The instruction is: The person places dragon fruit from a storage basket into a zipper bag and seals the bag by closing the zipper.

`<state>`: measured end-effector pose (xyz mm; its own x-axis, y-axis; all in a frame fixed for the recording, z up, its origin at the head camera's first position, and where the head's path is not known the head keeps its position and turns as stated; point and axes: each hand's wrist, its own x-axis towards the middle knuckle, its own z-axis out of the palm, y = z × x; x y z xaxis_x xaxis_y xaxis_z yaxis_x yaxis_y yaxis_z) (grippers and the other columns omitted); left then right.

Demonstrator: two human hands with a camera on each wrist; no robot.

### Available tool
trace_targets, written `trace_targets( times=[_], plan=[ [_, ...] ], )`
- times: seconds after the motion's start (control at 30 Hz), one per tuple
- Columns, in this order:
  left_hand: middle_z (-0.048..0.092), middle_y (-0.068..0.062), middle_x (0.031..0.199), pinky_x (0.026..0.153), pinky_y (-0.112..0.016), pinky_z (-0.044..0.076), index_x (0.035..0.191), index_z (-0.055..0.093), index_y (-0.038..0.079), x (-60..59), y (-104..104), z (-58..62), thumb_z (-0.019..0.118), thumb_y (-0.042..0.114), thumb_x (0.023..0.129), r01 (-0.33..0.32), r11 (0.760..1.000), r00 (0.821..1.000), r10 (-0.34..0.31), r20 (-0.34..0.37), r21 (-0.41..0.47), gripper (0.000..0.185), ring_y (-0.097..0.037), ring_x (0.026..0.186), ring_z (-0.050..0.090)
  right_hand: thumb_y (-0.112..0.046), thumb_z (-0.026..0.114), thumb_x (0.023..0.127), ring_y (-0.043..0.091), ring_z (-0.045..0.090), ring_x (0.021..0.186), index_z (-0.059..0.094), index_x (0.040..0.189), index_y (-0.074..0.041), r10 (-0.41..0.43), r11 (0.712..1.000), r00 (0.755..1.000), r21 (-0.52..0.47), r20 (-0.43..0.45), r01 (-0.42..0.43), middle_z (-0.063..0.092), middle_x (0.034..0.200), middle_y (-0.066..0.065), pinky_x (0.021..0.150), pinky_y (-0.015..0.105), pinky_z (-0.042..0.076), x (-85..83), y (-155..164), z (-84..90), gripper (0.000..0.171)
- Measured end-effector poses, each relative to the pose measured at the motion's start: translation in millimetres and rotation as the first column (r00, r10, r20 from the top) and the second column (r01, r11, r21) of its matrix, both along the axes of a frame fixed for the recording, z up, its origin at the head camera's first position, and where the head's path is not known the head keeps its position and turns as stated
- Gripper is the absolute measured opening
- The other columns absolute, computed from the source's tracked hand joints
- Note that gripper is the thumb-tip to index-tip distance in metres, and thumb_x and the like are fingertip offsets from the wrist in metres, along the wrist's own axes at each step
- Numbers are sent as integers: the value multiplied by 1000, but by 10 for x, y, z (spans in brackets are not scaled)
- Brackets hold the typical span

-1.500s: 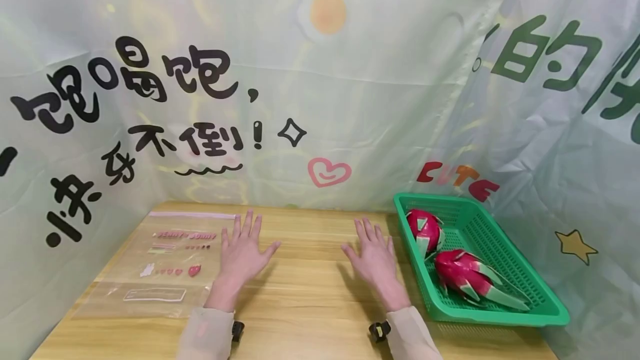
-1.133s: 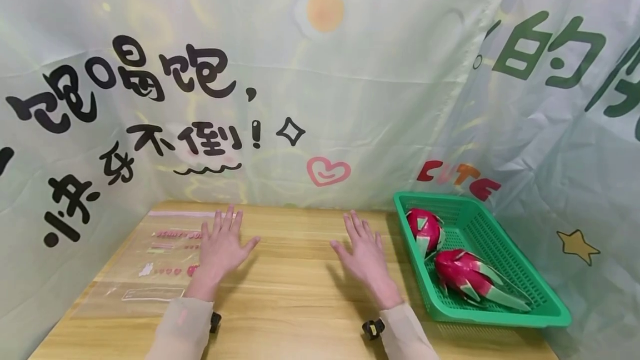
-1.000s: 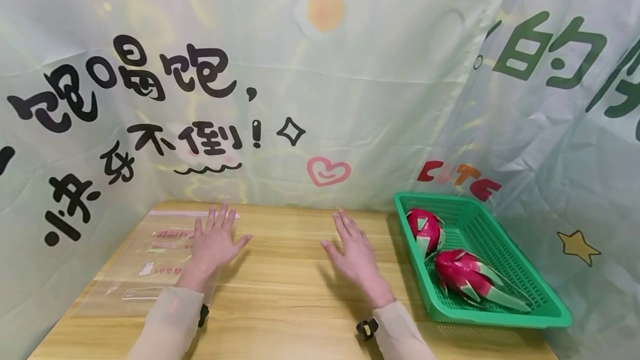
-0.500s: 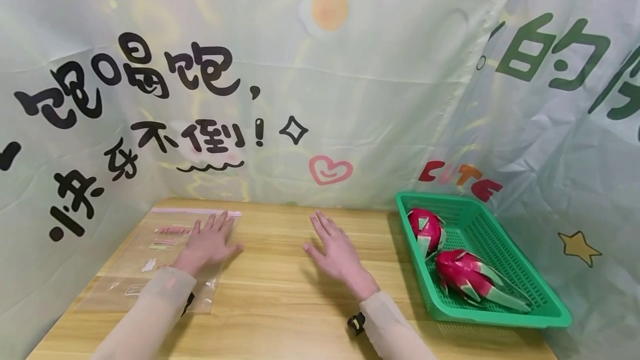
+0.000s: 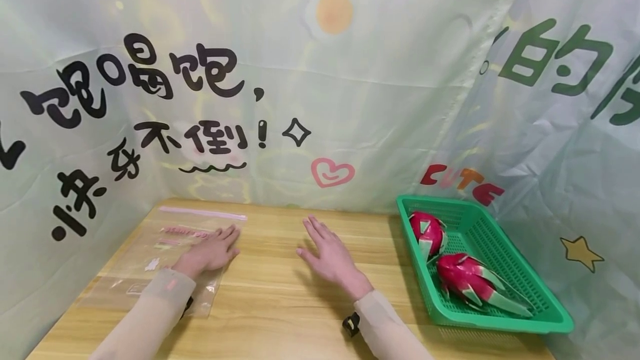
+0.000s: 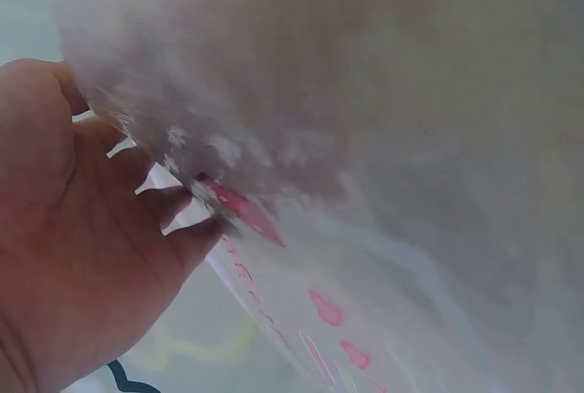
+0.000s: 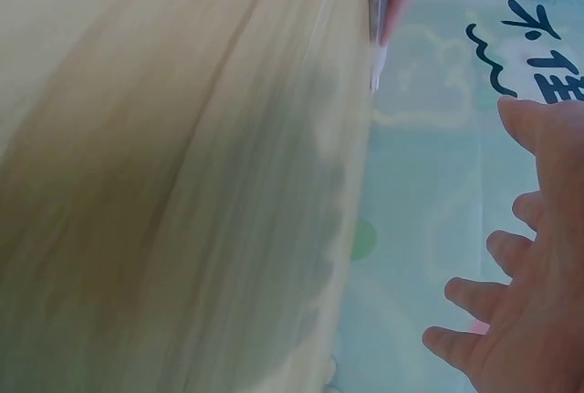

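At the table's nine o'clock side a clear zip-lock bag (image 5: pixel 165 260) with pink print lies flat on the wooden table (image 5: pixel 280 315). The left hand (image 5: pixel 212 249) rests palm-down on the bag's right part, fingers straight and close together, pointing toward one o'clock; the left wrist view shows the fingers (image 6: pixel 173 201) pressed on the plastic near the pink lettering. At the table's middle the right hand (image 5: pixel 327 251) lies flat on bare wood, well apart from the bag, fingers straight and slightly spread, aimed at eleven o'clock. At three o'clock a green plastic basket (image 5: pixel 530 315) holds two dragon fruits, one (image 5: pixel 427 232) at its far end and one (image 5: pixel 467 279) nearer.
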<state>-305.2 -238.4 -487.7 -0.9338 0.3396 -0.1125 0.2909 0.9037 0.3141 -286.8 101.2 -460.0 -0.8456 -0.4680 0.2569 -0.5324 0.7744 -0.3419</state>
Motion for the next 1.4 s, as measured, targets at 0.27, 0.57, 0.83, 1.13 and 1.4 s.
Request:
trace_targets(
  times=[0.27, 0.57, 0.83, 1.13, 1.4],
  plan=[
    [28, -27, 165, 121, -63, 23, 159, 30, -5, 74, 109, 103, 44, 7, 106, 38, 997, 999, -38, -8, 70, 57, -54, 149, 25, -48, 55, 106, 35, 29, 154, 23, 166, -14, 34, 999, 999, -37, 36, -33, 20, 171, 6, 124, 51, 26, -111, -171, -3, 76],
    [30, -27, 164, 122, -60, 24, 159, 28, -6, 123, 153, 70, 46, 1, 103, 82, 985, 993, -68, -100, 149, 60, -48, 150, 31, -51, 50, 107, 33, 28, 155, 22, 166, -15, 45, 993, 991, -112, 127, -30, 20, 172, 5, 124, 48, 25, -261, -369, -23, 74],
    [33, -26, 163, 119, -62, 29, 161, 27, -3, 211, 228, 113, 48, -2, 102, 135, 978, 970, -98, -221, 160, 62, -49, 147, 36, -50, 48, 108, 29, 28, 155, 25, 166, -16, 35, 982, 984, -191, 172, -1, 24, 171, 4, 125, 45, 24, -386, -518, -53, 71],
    [30, -22, 165, 119, -60, 29, 163, 24, 2, 299, 416, 179, 52, -3, 101, 156, 965, 960, -98, -264, 211, 69, -46, 148, 35, -35, 50, 110, 31, 41, 148, 40, 159, -9, -6, 936, 972, -340, 235, 88, 44, 161, 10, 121, 46, 33, -446, -577, -54, 57],
    [32, -22, 165, 119, -58, 31, 164, 25, 4, 401, 640, 213, 56, -5, 99, 192, 960, 935, -115, -335, 204, 72, -44, 148, 37, -35, 48, 110, 33, 60, 130, 56, 147, -2, -28, 856, 961, -489, 275, 165, 65, 140, 14, 109, 50, 48, -474, -594, -43, 50]
  ],
)
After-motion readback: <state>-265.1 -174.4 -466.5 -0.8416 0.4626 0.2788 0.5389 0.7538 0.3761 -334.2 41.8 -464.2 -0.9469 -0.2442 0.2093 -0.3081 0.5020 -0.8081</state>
